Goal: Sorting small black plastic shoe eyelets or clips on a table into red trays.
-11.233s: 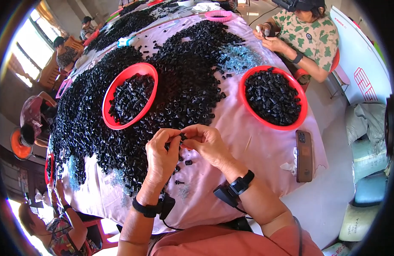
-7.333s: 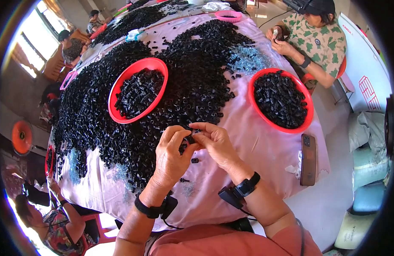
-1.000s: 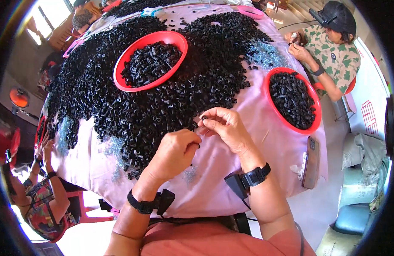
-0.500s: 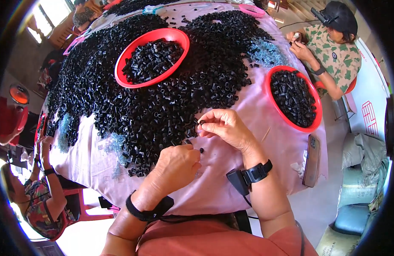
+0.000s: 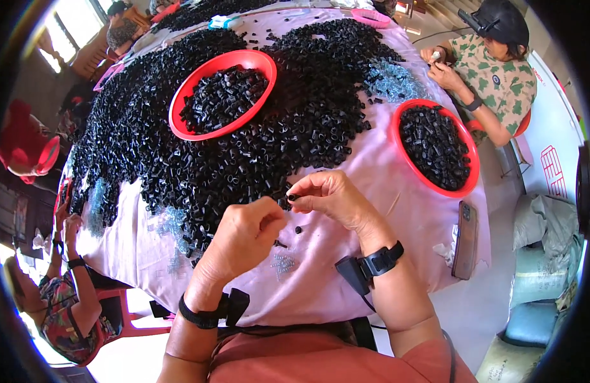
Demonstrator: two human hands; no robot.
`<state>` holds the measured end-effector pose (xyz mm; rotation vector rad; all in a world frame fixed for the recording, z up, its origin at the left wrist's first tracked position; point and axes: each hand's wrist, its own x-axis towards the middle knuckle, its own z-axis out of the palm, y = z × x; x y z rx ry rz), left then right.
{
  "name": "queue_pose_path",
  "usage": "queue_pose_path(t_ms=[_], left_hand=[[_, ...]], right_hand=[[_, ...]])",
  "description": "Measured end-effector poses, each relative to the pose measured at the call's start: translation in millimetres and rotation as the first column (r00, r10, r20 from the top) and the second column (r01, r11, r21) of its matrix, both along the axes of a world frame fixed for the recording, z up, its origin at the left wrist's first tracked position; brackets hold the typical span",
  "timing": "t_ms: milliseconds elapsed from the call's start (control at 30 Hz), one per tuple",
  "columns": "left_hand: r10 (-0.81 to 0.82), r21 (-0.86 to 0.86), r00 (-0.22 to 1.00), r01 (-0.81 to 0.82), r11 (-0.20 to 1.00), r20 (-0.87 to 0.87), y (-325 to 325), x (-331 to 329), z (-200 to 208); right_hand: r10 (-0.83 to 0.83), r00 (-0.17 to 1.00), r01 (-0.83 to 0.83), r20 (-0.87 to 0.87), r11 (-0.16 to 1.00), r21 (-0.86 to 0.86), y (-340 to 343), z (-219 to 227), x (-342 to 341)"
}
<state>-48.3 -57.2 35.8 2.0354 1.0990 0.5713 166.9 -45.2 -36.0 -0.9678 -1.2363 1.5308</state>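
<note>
My right hand [image 5: 333, 199] pinches a small black cylindrical piece [image 5: 292, 197] between thumb and fingertips above the pink-covered table [image 5: 384, 191]. My left hand [image 5: 244, 239] is curled just below and left of it, fingers closed near the same piece; whether it holds anything I cannot tell. A big heap of black pieces [image 5: 244, 127] spreads just beyond my hands. A few loose black pieces [image 5: 298, 229] lie on the cloth beneath them.
A red bowl [image 5: 222, 94] of black pieces sits in the heap at upper left; another red bowl [image 5: 434, 146] stands at right. A phone [image 5: 465, 239] lies near the right table edge. A person [image 5: 493, 70] in a green patterned shirt sits upper right; another person [image 5: 71, 300] sits lower left.
My hands have stayed close together over the cloth. The left hand dipped toward the table and came back up to the right hand's fingertips. The view has shifted slightly.
</note>
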Motion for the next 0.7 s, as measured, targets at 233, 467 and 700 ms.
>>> queue_pose_path(t_ms=[233,467,700], left_hand=[[0.103,0.177,0.987,-0.124,0.976,0.125,8.7,14.4,-8.6],[0.065,0.339,0.995,-0.086,0.937,0.073,15.3,20.9,-13.3],[0.055,0.430,0.996,-0.082,0.899,0.076,11.9,27.6,-15.4]], right_hand=[[0.035,0.998,-0.037,-0.058,0.999,-0.028,-0.3,1.4,-1.1],[0.032,0.997,-0.035,-0.065,0.999,-0.038,0.4,1.1,-1.6],[-0.012,0.997,0.006,-0.081,0.998,-0.066,-0.3,-0.9,-3.2]])
